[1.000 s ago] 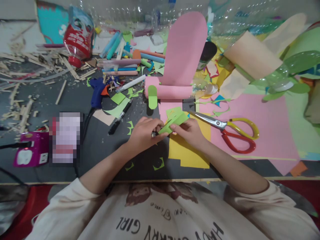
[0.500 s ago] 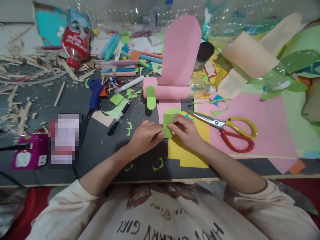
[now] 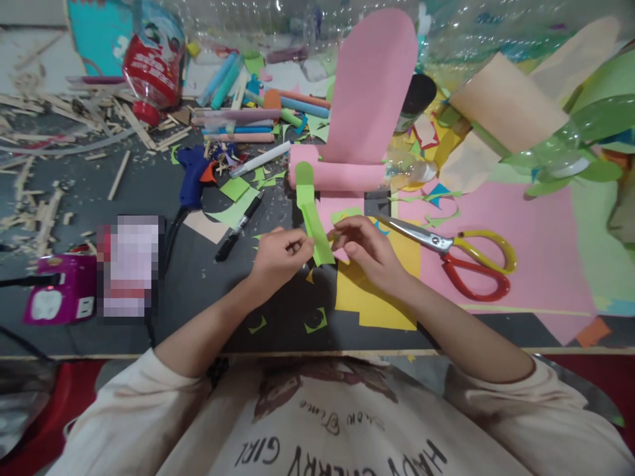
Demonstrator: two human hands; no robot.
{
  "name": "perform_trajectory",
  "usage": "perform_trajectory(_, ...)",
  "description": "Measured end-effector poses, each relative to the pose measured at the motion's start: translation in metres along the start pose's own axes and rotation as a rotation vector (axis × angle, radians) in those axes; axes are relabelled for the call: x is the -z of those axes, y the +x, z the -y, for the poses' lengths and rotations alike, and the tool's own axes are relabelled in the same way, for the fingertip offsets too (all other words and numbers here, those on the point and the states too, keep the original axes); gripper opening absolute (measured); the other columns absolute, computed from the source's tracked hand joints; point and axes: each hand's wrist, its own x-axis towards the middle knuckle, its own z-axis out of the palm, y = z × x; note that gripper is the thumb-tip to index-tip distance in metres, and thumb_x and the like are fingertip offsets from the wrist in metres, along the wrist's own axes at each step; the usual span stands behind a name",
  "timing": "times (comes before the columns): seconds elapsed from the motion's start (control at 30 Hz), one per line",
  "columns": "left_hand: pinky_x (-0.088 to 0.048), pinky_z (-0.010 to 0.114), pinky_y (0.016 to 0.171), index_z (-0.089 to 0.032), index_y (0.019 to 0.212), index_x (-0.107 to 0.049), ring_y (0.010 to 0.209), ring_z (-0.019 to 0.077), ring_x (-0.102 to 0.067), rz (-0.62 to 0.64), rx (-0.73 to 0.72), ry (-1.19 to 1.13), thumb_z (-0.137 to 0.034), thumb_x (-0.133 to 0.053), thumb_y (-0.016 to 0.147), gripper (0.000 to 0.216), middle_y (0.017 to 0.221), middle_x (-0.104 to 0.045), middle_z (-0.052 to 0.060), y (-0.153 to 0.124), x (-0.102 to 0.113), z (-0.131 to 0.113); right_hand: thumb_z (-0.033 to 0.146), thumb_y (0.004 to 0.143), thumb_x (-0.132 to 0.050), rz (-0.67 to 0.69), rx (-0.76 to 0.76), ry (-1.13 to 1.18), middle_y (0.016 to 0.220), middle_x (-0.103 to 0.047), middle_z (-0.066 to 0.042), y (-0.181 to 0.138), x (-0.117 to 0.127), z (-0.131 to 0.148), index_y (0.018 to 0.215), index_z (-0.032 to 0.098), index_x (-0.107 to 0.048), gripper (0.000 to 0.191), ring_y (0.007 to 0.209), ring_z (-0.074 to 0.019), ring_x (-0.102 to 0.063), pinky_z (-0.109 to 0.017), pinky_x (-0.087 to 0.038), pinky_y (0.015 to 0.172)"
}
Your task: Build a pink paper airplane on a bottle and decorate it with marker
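Observation:
A strip of light green paper [image 3: 319, 237] slants downward between my hands, its upper end at the rounded green tab [image 3: 304, 180] on the pink-wrapped bottle [image 3: 347, 176]. I cannot tell whether strip and tab are joined. My left hand [image 3: 282, 259] is closed in a pinch at the strip's left edge. On the other side, my right hand [image 3: 368, 252] is open, its fingers loosely curved and the thumb apart, close to the strip. A large rounded pink paper piece [image 3: 372, 79] stands up from the bottle.
Scissors [image 3: 441, 243] with red and yellow handles lie right of my hands on pink and yellow paper [image 3: 380, 304]. To the left are a black pen [image 3: 239, 228], a blue glue gun [image 3: 191, 178], a phone [image 3: 131, 268] and a purple box [image 3: 59, 291]. Sticks and paper scraps litter the back.
The green paper, earlier a short piece held between both hands, now appears as a longer slanting strip near the tab. My right hand's fingers have come apart from it. The view has shifted slightly.

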Motion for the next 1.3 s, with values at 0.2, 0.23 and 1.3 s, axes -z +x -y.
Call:
perform_trajectory(0.2, -0.039, 0.026, 0.059, -0.021, 0.052, -0.042, 0.049, 0.0094, -0.040, -0.009, -0.024, -0.062, -0.030, -0.051, 0.083, 0.034, 0.046, -0.042, -0.006, -0.001, 0.002, -0.002, 0.054, 0.097, -0.053, 0.095, 0.012, -0.157, 0.068, -0.051, 0.002, 0.001, -0.005, 0.007, 0.075, 0.022, -0.050, 0.038, 0.062, -0.0128, -0.047, -0.027, -0.038, 0.060)
perform_trajectory(0.23, -0.041, 0.025, 0.059, -0.021, 0.057, -0.045, 0.050, 0.0096, -0.044, 0.001, -0.017, -0.110, -0.030, -0.053, 0.083, 0.029, 0.049, -0.047, -0.006, -0.002, 0.001, -0.002, 0.052, 0.097, -0.052, 0.099, -0.028, -0.148, 0.065, -0.047, 0.003, 0.001, -0.004, 0.008, 0.072, 0.022, -0.047, 0.040, 0.059, -0.0122, -0.044, -0.027, -0.036, 0.058)
perform_trajectory(1.3, -0.065, 0.033, 0.080, -0.018, 0.088, -0.080, 0.078, 0.0210, -0.078, -0.043, 0.249, -0.528, -0.046, -0.080, 0.077, 0.030, 0.088, -0.080, 0.006, 0.002, 0.005, -0.001, 0.060, 0.091, -0.061, -0.199, -0.126, 0.095, 0.068, -0.057, 0.006, 0.003, 0.004, 0.001, 0.102, 0.027, -0.060, 0.035, 0.051, -0.0106, -0.059, -0.025, -0.046, 0.049)
